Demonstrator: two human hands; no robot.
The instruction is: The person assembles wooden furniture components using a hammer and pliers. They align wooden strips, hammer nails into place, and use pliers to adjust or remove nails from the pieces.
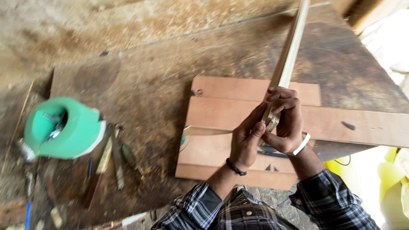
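Wooden strip (pixel 289 55) clenched at near end by left hand (pixel 246 140) and right hand (pixel 286 119); far end cut off by frame; strip end hidden under fingers (pixel 282 100).

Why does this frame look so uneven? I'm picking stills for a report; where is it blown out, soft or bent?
Head view: the lower right corner is overexposed to white-yellow; the green container and tools at left are soft; both hands, left hand and right hand, and the wooden strip read fairly clearly; bench edges bow slightly, suggesting wide-angle distortion.
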